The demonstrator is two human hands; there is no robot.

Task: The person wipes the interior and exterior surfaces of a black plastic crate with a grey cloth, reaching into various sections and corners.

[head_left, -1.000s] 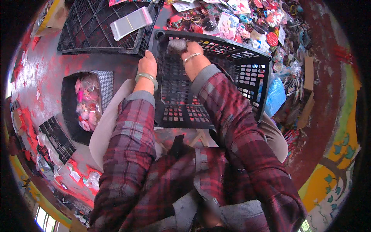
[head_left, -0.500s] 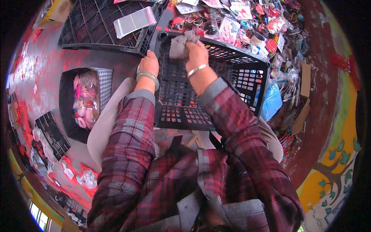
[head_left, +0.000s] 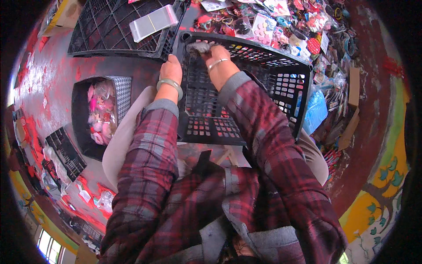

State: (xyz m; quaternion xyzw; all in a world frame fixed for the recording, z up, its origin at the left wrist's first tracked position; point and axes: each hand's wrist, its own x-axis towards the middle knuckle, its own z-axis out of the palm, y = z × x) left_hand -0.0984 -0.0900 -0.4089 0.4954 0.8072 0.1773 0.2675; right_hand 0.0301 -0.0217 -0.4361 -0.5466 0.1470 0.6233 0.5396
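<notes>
A black perforated plastic crate [head_left: 213, 140] rests tilted across my lap, with its inside showing. My left hand [head_left: 171, 72] is closed over the crate's left edge, with a pale bangle at the wrist. Inside the far left corner, my right hand [head_left: 218, 66] grips a grey cloth [head_left: 200, 46] and presses it against the crate's wall. The cloth is bunched up, and part of it is hidden by the fingers.
To the left stands a dark bin [head_left: 85, 119] of wrapped pink items. Beyond it, another black crate [head_left: 101, 31] carries a banded stack of clear plastic sleeves [head_left: 154, 23]. A heap of small packaged accessories [head_left: 285, 31] spreads at the far right, beside a blue plastic bag [head_left: 315, 110].
My right hand has moved the cloth slightly left and down into the crate's far left corner. My left hand keeps its hold on the edge.
</notes>
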